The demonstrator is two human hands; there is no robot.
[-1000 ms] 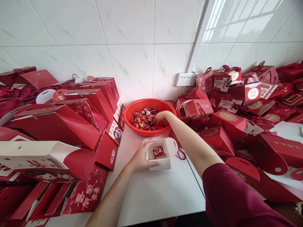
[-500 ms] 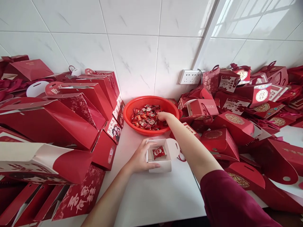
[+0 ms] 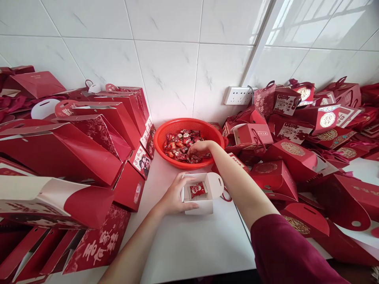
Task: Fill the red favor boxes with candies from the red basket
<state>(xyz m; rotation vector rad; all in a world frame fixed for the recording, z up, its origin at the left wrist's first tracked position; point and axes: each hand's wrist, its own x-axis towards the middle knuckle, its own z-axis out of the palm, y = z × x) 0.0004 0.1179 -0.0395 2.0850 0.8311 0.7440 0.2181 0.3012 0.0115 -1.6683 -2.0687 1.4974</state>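
My left hand [image 3: 174, 196] is wrapped round the left end of a small open paper gift box [image 3: 199, 208], white inside, with its flap folded out to the right. Inside the box lies a red wrapped candy [image 3: 197, 190]. In the red plastic basket [image 3: 161, 152] behind it is a heap of small wrapped candies [image 3: 180, 142]. My right hand [image 3: 200, 148] reaches into the basket's right side, fingers curled down on wrapped candy; the fingertips are partly hidden among the wrappers.
Red gift boxes [image 3: 59, 150] stand in stacked rows on the left of the white table [image 3: 195, 248]. More red gift boxes [image 3: 296, 154] pile up on the right. A white power strip [image 3: 238, 96] sits against the tiled wall [image 3: 166, 71] behind the basket.
My right hand has shifted left and slightly toward me within the basket, its fingers now lower among the candies. My left hand keeps its hold on the box.
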